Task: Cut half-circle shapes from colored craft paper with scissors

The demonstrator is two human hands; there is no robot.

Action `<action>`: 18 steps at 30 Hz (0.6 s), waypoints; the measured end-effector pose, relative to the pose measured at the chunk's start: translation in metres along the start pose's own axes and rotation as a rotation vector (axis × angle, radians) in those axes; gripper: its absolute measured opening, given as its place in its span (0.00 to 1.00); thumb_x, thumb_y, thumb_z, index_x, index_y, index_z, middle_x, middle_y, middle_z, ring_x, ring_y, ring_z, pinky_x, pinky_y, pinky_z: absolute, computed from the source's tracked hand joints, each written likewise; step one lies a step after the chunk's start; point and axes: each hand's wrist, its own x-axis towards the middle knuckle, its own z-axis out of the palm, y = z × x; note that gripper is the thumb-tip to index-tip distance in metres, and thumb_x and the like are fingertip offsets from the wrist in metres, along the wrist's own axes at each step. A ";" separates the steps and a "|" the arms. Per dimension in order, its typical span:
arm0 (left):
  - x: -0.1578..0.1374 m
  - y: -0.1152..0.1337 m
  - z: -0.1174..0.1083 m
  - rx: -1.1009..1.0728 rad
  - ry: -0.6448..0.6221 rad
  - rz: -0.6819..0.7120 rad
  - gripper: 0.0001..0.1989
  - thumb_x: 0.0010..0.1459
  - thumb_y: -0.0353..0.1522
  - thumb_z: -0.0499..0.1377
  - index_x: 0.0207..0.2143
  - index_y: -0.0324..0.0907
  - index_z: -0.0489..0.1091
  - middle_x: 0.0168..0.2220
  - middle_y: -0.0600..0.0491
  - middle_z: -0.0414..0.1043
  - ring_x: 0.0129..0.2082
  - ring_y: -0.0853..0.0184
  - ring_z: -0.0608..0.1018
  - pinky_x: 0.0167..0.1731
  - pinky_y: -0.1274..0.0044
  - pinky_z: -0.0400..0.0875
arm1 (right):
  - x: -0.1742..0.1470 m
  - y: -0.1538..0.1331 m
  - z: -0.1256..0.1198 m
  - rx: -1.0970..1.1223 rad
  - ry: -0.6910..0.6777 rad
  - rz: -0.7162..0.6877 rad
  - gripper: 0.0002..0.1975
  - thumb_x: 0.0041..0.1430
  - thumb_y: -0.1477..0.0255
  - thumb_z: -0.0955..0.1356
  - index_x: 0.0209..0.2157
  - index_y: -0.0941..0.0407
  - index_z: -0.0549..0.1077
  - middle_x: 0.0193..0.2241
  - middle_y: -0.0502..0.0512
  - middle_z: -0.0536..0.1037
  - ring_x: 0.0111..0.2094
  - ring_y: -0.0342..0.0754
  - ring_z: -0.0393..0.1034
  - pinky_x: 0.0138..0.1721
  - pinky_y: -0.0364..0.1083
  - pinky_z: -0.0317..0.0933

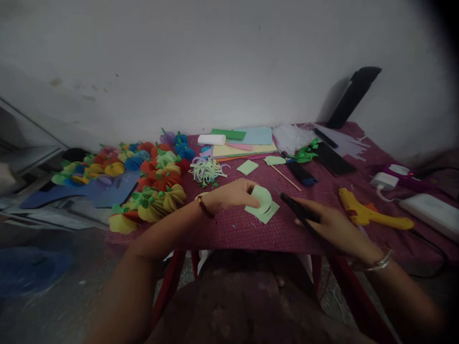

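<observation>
Over the middle of the table, my left hand [235, 193] pinches a pale green paper circle [263, 197] between thumb and fingers. A square-cornered pale green paper scrap [267, 218] shows just beneath the circle. To the right of the paper, my right hand [328, 222] is closed around the black handles of a pair of scissors [299, 209]. Their blades point left towards the paper, a little apart from it, and look thin and blurred. A pale green paper piece [247, 166] and a thin wooden stick [286, 177] lie just behind the hands.
Several folded-paper pumpkins [167, 177] crowd the left side, near a heap of curled paper strips [208, 172]. Coloured sheets [247, 149] lie at the back by the wall. On the right are a yellow glue gun [373, 216], a white adapter [432, 212] and a black upright object [353, 98].
</observation>
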 end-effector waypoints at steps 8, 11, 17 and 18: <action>-0.004 -0.012 0.004 -0.397 0.447 0.272 0.16 0.40 0.32 0.71 0.31 0.37 0.73 0.27 0.56 0.73 0.25 0.75 0.72 0.28 0.81 0.64 | 0.019 -0.010 0.032 -0.504 -0.150 -0.385 0.26 0.62 0.79 0.63 0.61 0.52 0.72 0.46 0.62 0.80 0.43 0.54 0.77 0.47 0.52 0.71; -0.002 -0.016 0.001 -0.459 0.551 0.318 0.17 0.39 0.33 0.73 0.28 0.37 0.69 0.21 0.62 0.65 0.18 0.80 0.61 0.20 0.82 0.53 | 0.022 -0.019 0.036 -0.586 -0.152 -0.425 0.25 0.62 0.79 0.64 0.59 0.52 0.73 0.43 0.61 0.80 0.42 0.54 0.77 0.46 0.52 0.71; 0.009 -0.028 -0.003 -0.653 0.528 0.337 0.24 0.34 0.32 0.76 0.24 0.40 0.62 0.19 0.64 0.62 0.17 0.80 0.60 0.19 0.82 0.51 | 0.032 -0.033 0.026 -0.422 -0.078 -0.299 0.14 0.68 0.71 0.63 0.50 0.53 0.77 0.42 0.60 0.80 0.41 0.53 0.76 0.44 0.51 0.69; 0.011 -0.029 -0.003 -0.681 0.513 0.329 0.25 0.33 0.32 0.76 0.24 0.40 0.61 0.19 0.64 0.61 0.18 0.80 0.61 0.19 0.82 0.51 | 0.037 -0.037 0.025 -0.305 -0.026 -0.262 0.13 0.68 0.68 0.63 0.49 0.54 0.76 0.42 0.59 0.80 0.41 0.53 0.76 0.43 0.51 0.69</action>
